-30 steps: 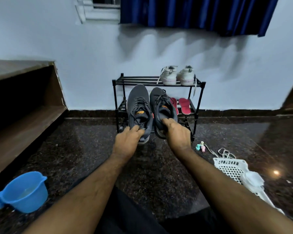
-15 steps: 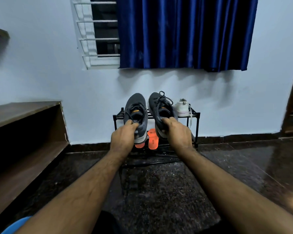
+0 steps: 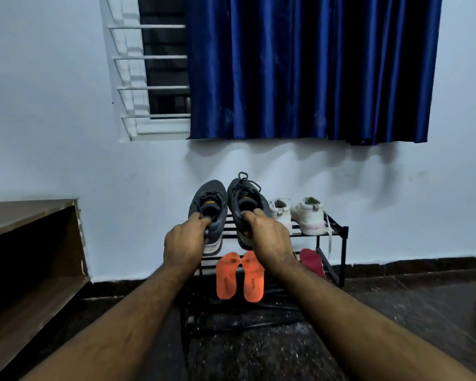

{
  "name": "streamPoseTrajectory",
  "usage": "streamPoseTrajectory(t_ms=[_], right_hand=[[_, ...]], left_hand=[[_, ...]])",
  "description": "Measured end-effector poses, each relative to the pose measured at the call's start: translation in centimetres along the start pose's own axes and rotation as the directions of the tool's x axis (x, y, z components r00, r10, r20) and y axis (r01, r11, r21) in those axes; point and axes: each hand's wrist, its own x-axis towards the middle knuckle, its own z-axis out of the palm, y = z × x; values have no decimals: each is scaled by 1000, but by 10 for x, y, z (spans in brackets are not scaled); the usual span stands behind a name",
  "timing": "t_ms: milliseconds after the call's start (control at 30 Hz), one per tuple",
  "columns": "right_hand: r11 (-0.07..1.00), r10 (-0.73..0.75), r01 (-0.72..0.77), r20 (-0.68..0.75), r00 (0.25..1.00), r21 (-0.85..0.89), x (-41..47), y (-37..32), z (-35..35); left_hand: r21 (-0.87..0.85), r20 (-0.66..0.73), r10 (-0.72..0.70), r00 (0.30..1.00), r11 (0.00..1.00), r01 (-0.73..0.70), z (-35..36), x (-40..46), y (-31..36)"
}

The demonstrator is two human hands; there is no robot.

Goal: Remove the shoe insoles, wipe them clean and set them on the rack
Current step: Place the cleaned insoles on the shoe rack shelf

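Note:
My left hand (image 3: 186,242) grips the heel of a dark grey sneaker (image 3: 208,200), and my right hand (image 3: 270,237) grips the heel of its twin (image 3: 245,196). Both shoes are held toes-up over the left part of the top shelf of the black metal rack (image 3: 337,231). Two orange insoles (image 3: 226,276) lie side by side on the rack's lower shelf, below my hands. A dark red insole (image 3: 311,261) lies to their right, partly hidden by my right forearm.
A pair of white sneakers (image 3: 307,214) stands on the right of the top shelf. A blue curtain (image 3: 308,67) and barred window are above. A wooden shelf unit (image 3: 30,259) stands at left. The floor is dark polished stone.
Both hands have carried the grey sneakers from in front of the rack's lower level up to its top shelf. The view tilted up, and the orange insoles now show below.

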Motion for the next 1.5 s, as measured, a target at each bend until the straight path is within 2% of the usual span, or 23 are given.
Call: streamPoseTrajectory(t_ms=[133,233,300,400,533,700,1133,1333,1500], right_hand=[[995,35,-33,-21,999,97,58,-2,43],[990,66,-71,49,997,122,87,9,80],[984,82,-99,122,989,146,97,23,99],[993,48,-67,180,982,101,99,40,121],[996,31,-44,160,987,79,84,42,126],[999,30,-24,187,982,-31,48,37,97],[989,57,-39,120,991,-141,-22,47,-62],[980,196,-190,92,976,-62,-80,76,-110],[940,337,-341,125,933,7,-163,97,-118]], left_hand=[[10,24,-16,1000,1000,16,31,59,-15],[19,65,-21,998,1000,19,68,85,-18],[-46,65,-46,997,998,49,89,92,-21],[-183,-8,-116,993,977,112,110,101,-30],[-106,82,-81,993,990,89,117,97,-21],[67,14,-79,997,995,78,100,56,14],[2,33,85,996,996,-85,-14,-13,126],[-45,52,141,989,989,-139,-44,-50,183],[-249,116,133,984,963,-101,-32,-111,225]])
